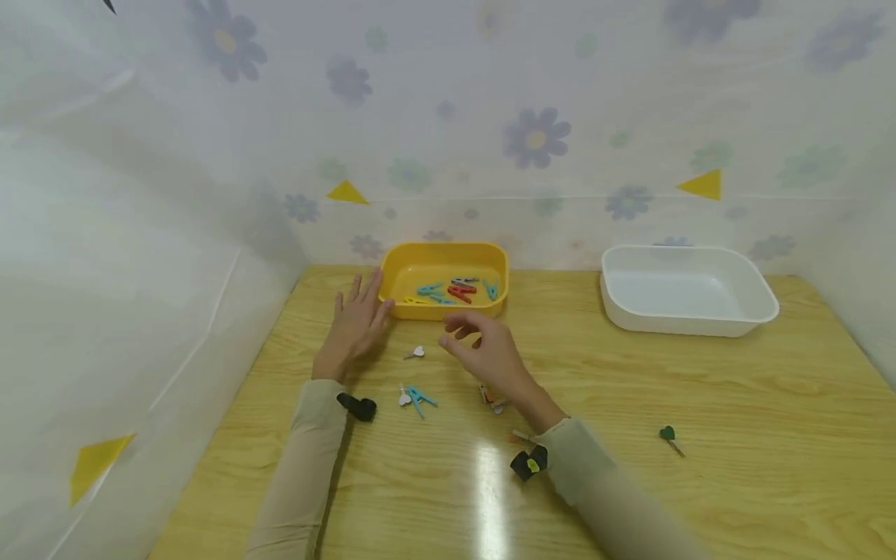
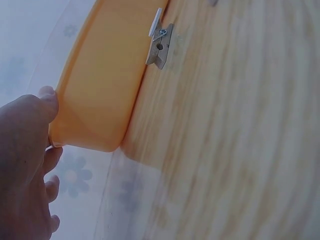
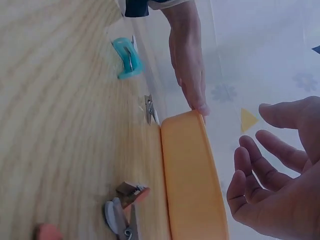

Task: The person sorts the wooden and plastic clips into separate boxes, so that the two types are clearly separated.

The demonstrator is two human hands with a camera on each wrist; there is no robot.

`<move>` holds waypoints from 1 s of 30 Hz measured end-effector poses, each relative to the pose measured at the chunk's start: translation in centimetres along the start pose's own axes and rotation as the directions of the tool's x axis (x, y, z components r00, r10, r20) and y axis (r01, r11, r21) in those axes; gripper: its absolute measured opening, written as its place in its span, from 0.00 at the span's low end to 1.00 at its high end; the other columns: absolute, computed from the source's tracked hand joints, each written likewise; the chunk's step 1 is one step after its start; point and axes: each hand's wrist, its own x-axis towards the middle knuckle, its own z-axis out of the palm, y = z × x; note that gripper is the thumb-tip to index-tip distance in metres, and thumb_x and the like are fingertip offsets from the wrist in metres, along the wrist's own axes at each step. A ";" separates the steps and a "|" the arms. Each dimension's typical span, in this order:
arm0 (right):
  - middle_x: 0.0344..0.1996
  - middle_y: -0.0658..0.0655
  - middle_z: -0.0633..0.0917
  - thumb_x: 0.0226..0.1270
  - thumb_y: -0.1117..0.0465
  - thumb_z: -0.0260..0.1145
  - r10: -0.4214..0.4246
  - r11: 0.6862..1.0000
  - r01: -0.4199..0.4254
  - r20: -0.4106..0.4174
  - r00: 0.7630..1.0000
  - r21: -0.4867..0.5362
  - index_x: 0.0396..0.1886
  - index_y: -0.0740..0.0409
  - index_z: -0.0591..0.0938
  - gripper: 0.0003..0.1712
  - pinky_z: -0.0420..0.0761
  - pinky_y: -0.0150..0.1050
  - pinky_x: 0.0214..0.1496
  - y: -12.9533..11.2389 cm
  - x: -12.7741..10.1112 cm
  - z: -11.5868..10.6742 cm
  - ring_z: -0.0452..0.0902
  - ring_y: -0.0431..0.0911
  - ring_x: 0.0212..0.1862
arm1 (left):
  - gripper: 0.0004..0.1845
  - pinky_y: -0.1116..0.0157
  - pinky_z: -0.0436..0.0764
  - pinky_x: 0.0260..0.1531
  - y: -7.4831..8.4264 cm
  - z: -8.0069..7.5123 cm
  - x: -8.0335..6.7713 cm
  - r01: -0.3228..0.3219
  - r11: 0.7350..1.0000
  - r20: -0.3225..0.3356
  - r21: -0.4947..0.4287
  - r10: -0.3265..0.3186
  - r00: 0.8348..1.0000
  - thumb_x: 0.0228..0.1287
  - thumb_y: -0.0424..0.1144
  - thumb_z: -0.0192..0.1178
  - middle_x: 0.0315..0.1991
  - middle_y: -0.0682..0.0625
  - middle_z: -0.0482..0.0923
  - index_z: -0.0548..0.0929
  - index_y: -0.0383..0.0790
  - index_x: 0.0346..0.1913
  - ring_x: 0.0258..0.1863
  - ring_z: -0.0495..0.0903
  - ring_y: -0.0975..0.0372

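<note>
A yellow tray [image 1: 409, 264] at the back of the wooden table holds several coloured clothes pegs [image 1: 455, 291]. My left hand [image 1: 357, 323] lies flat on the table with straight fingers, its thumb touching the yellow tray [image 2: 100, 100] at the left corner. My right hand [image 1: 483, 350] hovers in front of the tray with loosely curled fingers and holds nothing; the right wrist view shows the empty palm [image 3: 280, 185] beside the tray [image 3: 192, 180]. A small wooden peg with a white heart [image 1: 415, 353] lies between the hands. A blue peg [image 1: 420, 399] lies nearer me.
An empty white tray [image 1: 686, 289] stands at the back right. A green-headed peg [image 1: 669, 437] lies at the right, an orange peg [image 1: 493, 399] under my right wrist. Flower-patterned plastic sheets [image 1: 532, 140] wall in the table on three sides.
</note>
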 end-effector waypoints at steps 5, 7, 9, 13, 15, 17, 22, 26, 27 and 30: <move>0.46 0.52 0.87 0.69 0.58 0.73 0.012 1.000 -0.012 0.008 1.000 0.007 0.56 0.54 0.86 0.17 0.79 0.43 0.41 -0.4 -1.4 0.7 0.82 0.49 0.46 | 0.36 0.32 0.37 0.72 -0.2 -0.2 -0.1 0.005 1.000 0.001 0.007 -0.005 1.000 0.85 0.54 0.35 0.84 0.46 0.40 0.41 0.41 0.84 0.82 0.33 0.47; 0.46 0.53 0.87 0.68 0.58 0.74 0.012 1.000 -0.012 0.015 1.000 0.010 0.55 0.54 0.86 0.17 0.79 0.42 0.41 -0.7 -1.9 1.1 0.82 0.50 0.46 | 0.36 0.32 0.37 0.72 -0.4 -0.3 -0.3 0.013 1.000 -0.001 0.013 -0.013 1.000 0.85 0.55 0.34 0.84 0.46 0.40 0.41 0.41 0.84 0.82 0.33 0.47; 0.47 0.55 0.87 0.67 0.59 0.74 0.020 1.000 -0.021 0.031 0.999 0.017 0.55 0.55 0.85 0.18 0.80 0.41 0.41 -0.8 -2.3 1.7 0.83 0.50 0.46 | 0.36 0.32 0.37 0.72 -0.6 -0.5 -0.5 0.017 1.000 -0.001 0.014 -0.017 1.000 0.85 0.55 0.33 0.84 0.45 0.40 0.41 0.41 0.84 0.82 0.33 0.46; 0.48 0.59 0.86 0.66 0.60 0.75 0.048 0.998 -0.052 0.085 0.995 0.045 0.55 0.55 0.85 0.19 0.81 0.38 0.41 -1.0 -2.9 2.8 0.82 0.48 0.46 | 0.37 0.33 0.37 0.72 -0.9 -0.8 -0.9 0.023 1.000 -0.003 0.020 -0.023 1.000 0.85 0.58 0.31 0.84 0.45 0.40 0.41 0.41 0.84 0.82 0.33 0.46; 0.48 0.60 0.86 0.65 0.60 0.76 0.061 0.996 -0.068 0.109 0.992 0.055 0.55 0.55 0.84 0.19 0.81 0.39 0.42 -1.0 -3.1 3.3 0.83 0.49 0.46 | 0.37 0.32 0.37 0.72 -1.0 -0.9 -1.1 0.025 0.999 -0.002 0.021 -0.025 1.000 0.84 0.59 0.30 0.84 0.44 0.40 0.40 0.41 0.84 0.82 0.33 0.46; 0.48 0.61 0.85 0.65 0.61 0.76 0.066 0.995 -0.074 0.122 0.990 0.061 0.55 0.58 0.84 0.20 0.83 0.43 0.43 -1.0 -3.3 3.7 0.83 0.51 0.47 | 0.37 0.32 0.36 0.72 -1.1 -0.9 -1.1 0.027 0.999 0.003 0.022 -0.027 1.000 0.84 0.59 0.29 0.84 0.43 0.40 0.40 0.41 0.84 0.82 0.33 0.45; 0.48 0.62 0.85 0.64 0.61 0.77 0.075 0.997 -0.081 0.175 0.982 0.022 0.57 0.63 0.82 0.24 0.84 0.51 0.49 -0.9 -3.7 4.5 0.82 0.54 0.48 | 0.38 0.32 0.36 0.72 -1.0 -1.0 -1.1 0.029 0.999 0.000 0.018 -0.029 1.000 0.84 0.60 0.29 0.84 0.44 0.39 0.40 0.42 0.84 0.82 0.32 0.46; 0.47 0.59 0.84 0.63 0.59 0.77 0.108 0.994 -0.097 0.219 0.970 -0.060 0.57 0.63 0.82 0.24 0.82 0.46 0.50 -0.8 -4.1 4.8 0.81 0.50 0.47 | 0.38 0.32 0.36 0.72 -0.8 -0.9 -0.9 0.027 1.000 0.003 0.005 -0.027 1.000 0.84 0.60 0.30 0.84 0.45 0.39 0.40 0.42 0.84 0.82 0.32 0.46; 0.47 0.58 0.84 0.63 0.59 0.78 0.117 0.992 -0.102 0.228 0.967 -0.076 0.56 0.63 0.82 0.25 0.82 0.44 0.50 -0.9 -4.1 5.0 0.81 0.50 0.47 | 0.38 0.32 0.36 0.72 -0.8 -0.8 -0.8 0.027 1.000 0.007 0.005 -0.027 1.000 0.84 0.59 0.30 0.84 0.45 0.38 0.40 0.42 0.84 0.82 0.32 0.46; 0.45 0.57 0.84 0.62 0.59 0.78 0.139 0.988 -0.116 0.250 0.958 -0.103 0.55 0.63 0.82 0.25 0.81 0.43 0.51 -0.8 -4.0 5.3 0.80 0.48 0.46 | 0.37 0.32 0.36 0.72 -0.9 -1.0 -0.8 0.035 0.999 0.009 0.013 -0.035 0.999 0.85 0.58 0.30 0.84 0.46 0.38 0.39 0.42 0.84 0.82 0.33 0.45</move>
